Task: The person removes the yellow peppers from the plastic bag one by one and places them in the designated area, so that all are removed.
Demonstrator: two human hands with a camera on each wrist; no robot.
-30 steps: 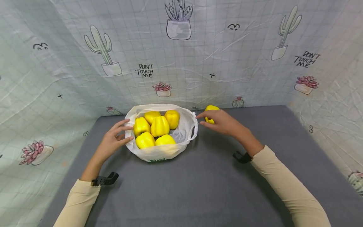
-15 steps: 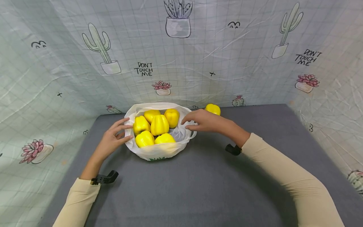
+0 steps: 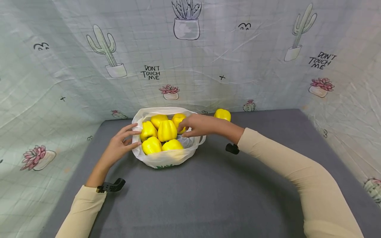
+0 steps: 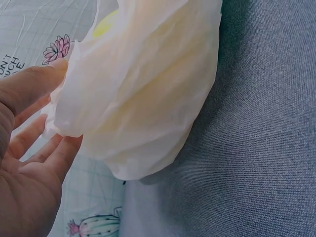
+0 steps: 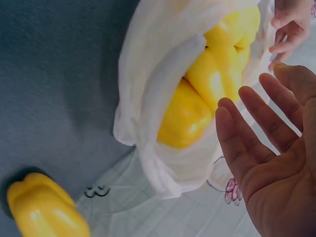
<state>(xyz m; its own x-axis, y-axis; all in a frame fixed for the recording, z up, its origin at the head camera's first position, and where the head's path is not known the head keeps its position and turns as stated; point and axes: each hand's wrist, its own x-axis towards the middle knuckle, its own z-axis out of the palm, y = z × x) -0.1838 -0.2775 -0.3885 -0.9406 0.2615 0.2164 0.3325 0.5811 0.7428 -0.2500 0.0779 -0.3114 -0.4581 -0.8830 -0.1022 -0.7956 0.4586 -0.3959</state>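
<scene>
A white plastic bag [image 3: 166, 161] stands with its mouth spread, holding several yellow bell peppers [image 3: 167, 131]. At its left side, my left hand [image 3: 117, 145] touches the rim with fingertips and thumb spread apart. The left wrist view shows those fingers [image 4: 66, 153] against the thin plastic. My right hand [image 3: 197, 125] reaches over the bag's right rim, above the opening and near the rear right pepper, partly covering it. In the right wrist view the right fingers [image 5: 266, 118] are extended, with nothing held.
Another yellow bell pepper [image 3: 222, 114] lies outside the bag at the back right, beyond my right forearm. A bag handle loop [image 3: 203, 140] hangs at the right side. Behind the grey tabletop [image 3: 190, 201] hangs a cactus-printed curtain [image 3: 208, 59].
My right hand has moved left from beside the lone pepper to over the bag's opening, uncovering that pepper. The left hand stays at the bag's left side.
</scene>
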